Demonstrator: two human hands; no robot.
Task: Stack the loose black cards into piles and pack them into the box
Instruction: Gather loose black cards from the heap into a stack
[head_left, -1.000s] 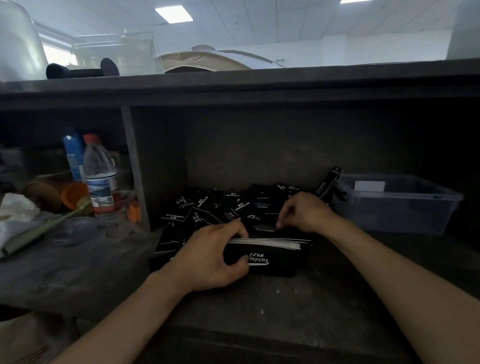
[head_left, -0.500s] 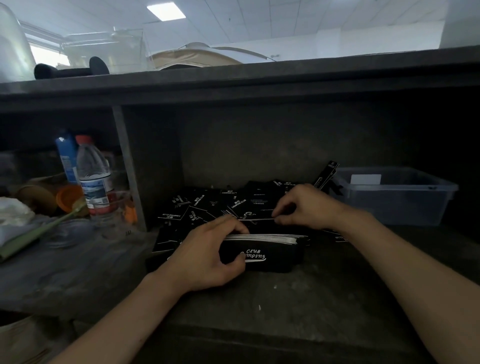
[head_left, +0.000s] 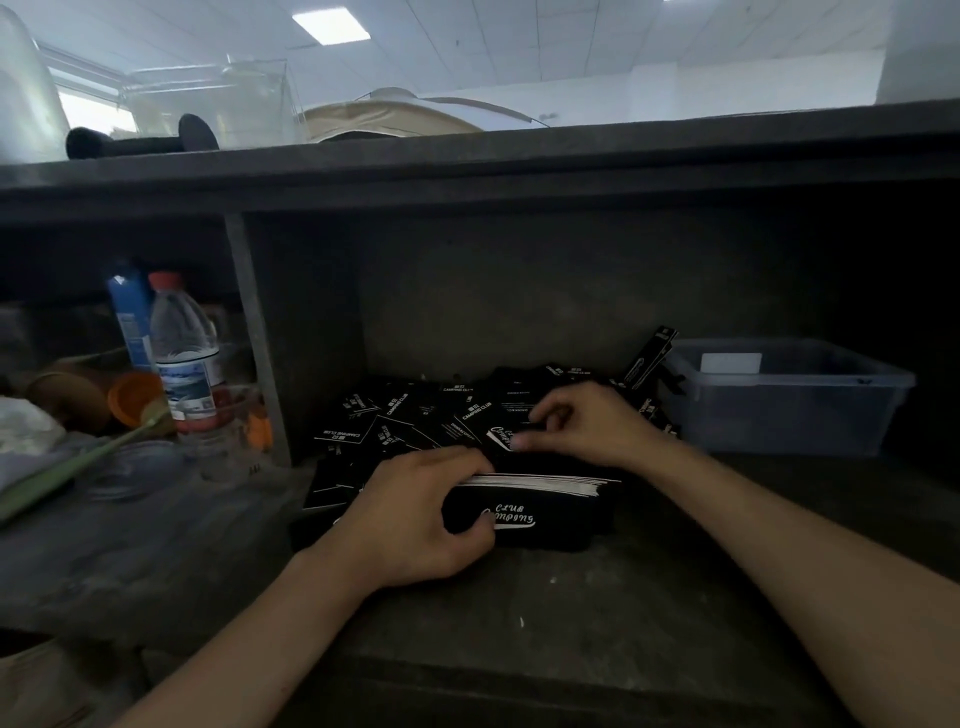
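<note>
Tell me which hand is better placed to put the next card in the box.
Right. The right hand pinches a loose card just behind the black box; the left hand grips the box's left end and seems busy steadying it.

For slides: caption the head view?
Left hand grips the black box of stacked cards; right hand pinches a loose card.
</note>
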